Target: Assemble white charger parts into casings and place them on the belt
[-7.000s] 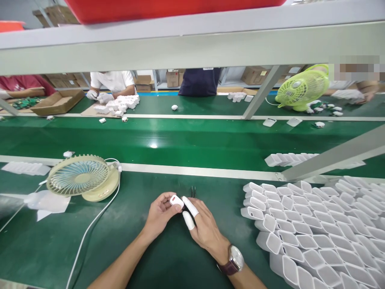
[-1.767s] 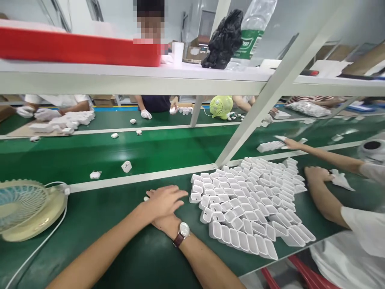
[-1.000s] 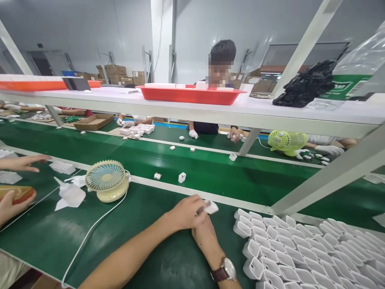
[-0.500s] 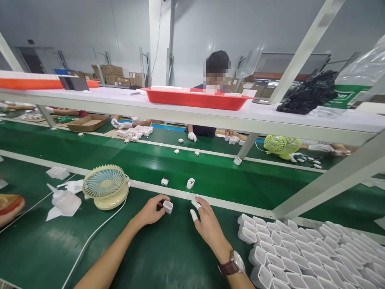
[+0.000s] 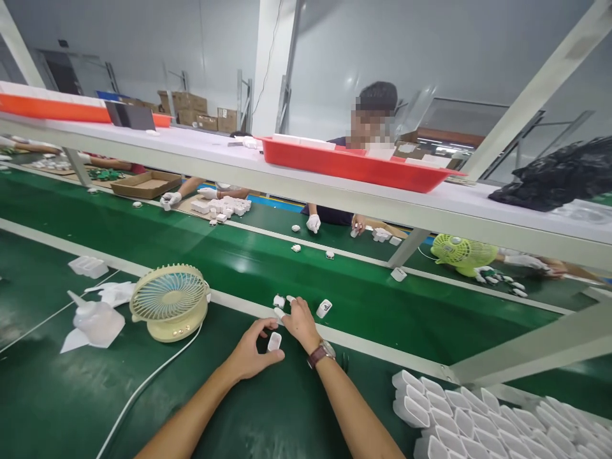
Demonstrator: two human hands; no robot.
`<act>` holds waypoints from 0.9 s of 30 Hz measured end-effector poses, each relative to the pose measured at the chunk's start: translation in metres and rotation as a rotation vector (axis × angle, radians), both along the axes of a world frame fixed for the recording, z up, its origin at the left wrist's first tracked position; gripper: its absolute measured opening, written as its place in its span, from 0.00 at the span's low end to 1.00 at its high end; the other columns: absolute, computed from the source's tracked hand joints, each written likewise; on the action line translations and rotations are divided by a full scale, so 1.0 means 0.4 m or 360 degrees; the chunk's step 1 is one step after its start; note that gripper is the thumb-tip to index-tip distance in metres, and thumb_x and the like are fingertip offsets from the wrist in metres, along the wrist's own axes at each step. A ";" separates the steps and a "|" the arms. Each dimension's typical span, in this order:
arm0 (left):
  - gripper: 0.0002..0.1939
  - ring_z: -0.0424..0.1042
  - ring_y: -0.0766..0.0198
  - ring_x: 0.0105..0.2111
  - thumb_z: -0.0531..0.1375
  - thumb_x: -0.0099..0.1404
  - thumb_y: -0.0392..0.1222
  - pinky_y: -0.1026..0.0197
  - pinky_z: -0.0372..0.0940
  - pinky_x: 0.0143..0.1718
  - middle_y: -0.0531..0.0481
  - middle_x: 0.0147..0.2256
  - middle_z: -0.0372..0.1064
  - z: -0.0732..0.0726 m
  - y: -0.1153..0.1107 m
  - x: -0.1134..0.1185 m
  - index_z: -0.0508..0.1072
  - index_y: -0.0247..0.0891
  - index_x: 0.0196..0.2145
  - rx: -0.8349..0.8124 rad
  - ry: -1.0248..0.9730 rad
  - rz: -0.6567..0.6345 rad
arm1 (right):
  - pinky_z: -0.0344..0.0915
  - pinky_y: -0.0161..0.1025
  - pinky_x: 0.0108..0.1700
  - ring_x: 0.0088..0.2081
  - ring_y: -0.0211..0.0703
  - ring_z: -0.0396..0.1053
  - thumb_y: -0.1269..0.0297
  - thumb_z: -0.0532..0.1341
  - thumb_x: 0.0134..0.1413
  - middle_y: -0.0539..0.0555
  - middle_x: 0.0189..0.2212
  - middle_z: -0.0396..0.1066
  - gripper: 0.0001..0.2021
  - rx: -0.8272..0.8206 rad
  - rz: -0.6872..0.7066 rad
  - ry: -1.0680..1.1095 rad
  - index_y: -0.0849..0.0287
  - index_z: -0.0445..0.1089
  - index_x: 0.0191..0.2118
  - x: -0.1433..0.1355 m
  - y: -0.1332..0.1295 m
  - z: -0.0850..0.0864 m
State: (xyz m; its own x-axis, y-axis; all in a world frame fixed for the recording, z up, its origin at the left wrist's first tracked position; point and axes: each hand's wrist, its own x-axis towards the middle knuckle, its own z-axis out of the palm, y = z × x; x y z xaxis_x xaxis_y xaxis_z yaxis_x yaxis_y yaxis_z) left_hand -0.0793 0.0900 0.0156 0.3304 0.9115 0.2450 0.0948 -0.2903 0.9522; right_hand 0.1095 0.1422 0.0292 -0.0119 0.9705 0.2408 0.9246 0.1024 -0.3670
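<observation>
My left hand [image 5: 255, 352]: thumb and fingers set wide, curved around a small white plastic box-shaped shell [image 5: 275, 342] with rounded corners. The shell stands on the dark green table [image 5: 268, 417], hollow end up; whether skin touches it, I cannot tell.

My right hand [image 5: 302, 324]: palm down, reaching over the pale metal rail [image 5: 382, 352], white sleeves on thumb and index finger, those two tips apart. A small white lumpy part [image 5: 278, 299] lies just beside the tips, on the glossy green strip [image 5: 215, 248] past the rail; contact unclear. Brown-strapped wristwatch [image 5: 319, 352] on the right wrist, and next to it a thin dark two-pronged tool [image 5: 345, 362], partly hidden.

Right of that hand, on the strip: a white shell with a dark mark [image 5: 324, 308], tilted.

Further left on the table: a round cream fan with blue blades [image 5: 172, 296], a white cord running toward me; beyond it a cloudy plastic squeeze bottle [image 5: 98, 323]. Far right: packed rows of hollow white shells [image 5: 459, 417].

Across the strip: a co-worker's white-gloved hand [image 5: 313, 223] and a lime-green fan [image 5: 463, 254]. Above, on the shelf [image 5: 215, 150], a red plastic tray [image 5: 354, 169].
</observation>
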 end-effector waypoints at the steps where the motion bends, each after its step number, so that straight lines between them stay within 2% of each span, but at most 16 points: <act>1: 0.29 0.73 0.50 0.51 0.70 0.58 0.45 0.48 0.68 0.54 0.41 0.55 0.73 -0.002 0.000 -0.001 0.72 0.42 0.56 0.0023 0.0033 -0.0049 | 0.68 0.50 0.56 0.50 0.59 0.73 0.63 0.63 0.60 0.66 0.46 0.75 0.14 -0.0005 -0.0038 -0.0009 0.64 0.76 0.48 -0.010 0.017 -0.005; 3: 0.32 0.73 0.51 0.51 0.71 0.56 0.42 0.46 0.68 0.55 0.41 0.56 0.72 -0.007 0.004 -0.006 0.71 0.43 0.58 0.0065 0.0099 -0.0140 | 0.68 0.49 0.55 0.50 0.59 0.72 0.61 0.64 0.60 0.67 0.46 0.75 0.14 -0.0001 -0.0083 -0.0014 0.64 0.76 0.47 -0.025 0.045 -0.012; 6: 0.36 0.73 0.51 0.51 0.70 0.54 0.36 0.45 0.68 0.56 0.42 0.55 0.72 -0.017 0.014 -0.015 0.69 0.43 0.60 0.0096 0.0164 -0.0218 | 0.68 0.47 0.55 0.50 0.57 0.72 0.67 0.61 0.59 0.66 0.46 0.75 0.12 0.0016 -0.0080 0.0014 0.65 0.76 0.47 -0.030 0.067 -0.012; 9: 0.36 0.74 0.52 0.51 0.68 0.55 0.33 0.46 0.69 0.57 0.43 0.54 0.73 -0.026 0.019 -0.019 0.68 0.44 0.61 0.0134 0.0196 -0.0232 | 0.69 0.48 0.55 0.49 0.56 0.72 0.72 0.58 0.59 0.66 0.44 0.75 0.14 0.0034 -0.0020 0.0079 0.69 0.75 0.48 -0.014 0.050 0.002; 11: 0.34 0.75 0.53 0.50 0.67 0.56 0.32 0.47 0.70 0.56 0.44 0.53 0.74 -0.030 0.020 -0.018 0.69 0.44 0.60 0.0162 0.0213 -0.0204 | 0.70 0.49 0.55 0.49 0.56 0.72 0.73 0.57 0.59 0.65 0.44 0.75 0.17 0.0043 0.0047 0.0132 0.70 0.74 0.52 0.006 0.007 0.013; 14: 0.32 0.76 0.55 0.47 0.67 0.57 0.32 0.48 0.72 0.53 0.45 0.51 0.75 -0.034 0.019 -0.014 0.69 0.43 0.59 0.0221 0.0240 -0.0134 | 0.71 0.50 0.56 0.50 0.54 0.72 0.75 0.58 0.58 0.61 0.45 0.75 0.21 0.0035 0.0186 0.0210 0.64 0.72 0.56 0.036 -0.100 0.021; 17: 0.30 0.76 0.55 0.47 0.66 0.58 0.33 0.48 0.72 0.53 0.45 0.50 0.75 -0.037 0.019 -0.013 0.70 0.43 0.58 0.0250 0.0252 -0.0111 | 0.71 0.50 0.58 0.52 0.51 0.72 0.77 0.58 0.56 0.59 0.48 0.75 0.23 0.0001 0.0305 0.0285 0.59 0.70 0.58 0.058 -0.220 0.017; 20: 0.28 0.76 0.55 0.47 0.67 0.60 0.34 0.48 0.72 0.53 0.44 0.49 0.75 -0.038 0.016 -0.014 0.71 0.43 0.58 0.0239 0.0277 -0.0123 | 0.72 0.53 0.59 0.54 0.51 0.72 0.78 0.57 0.57 0.59 0.50 0.74 0.25 -0.0027 0.0342 0.0352 0.57 0.68 0.59 0.071 -0.308 0.007; 24: 0.29 0.74 0.52 0.51 0.67 0.60 0.36 0.45 0.70 0.56 0.44 0.51 0.74 -0.032 0.010 -0.017 0.70 0.44 0.60 0.0256 0.0320 -0.0120 | 0.70 0.58 0.63 0.62 0.56 0.67 0.73 0.62 0.59 0.63 0.61 0.69 0.28 -0.0058 0.0345 0.0401 0.57 0.63 0.65 0.084 -0.365 -0.001; 27: 0.31 0.72 0.50 0.55 0.68 0.60 0.36 0.43 0.68 0.59 0.43 0.56 0.72 -0.027 0.006 -0.016 0.69 0.44 0.61 0.0282 0.0344 -0.0108 | 0.70 0.59 0.62 0.62 0.58 0.66 0.71 0.63 0.59 0.63 0.59 0.69 0.29 -0.0007 0.0335 0.0401 0.56 0.62 0.66 0.084 -0.381 -0.005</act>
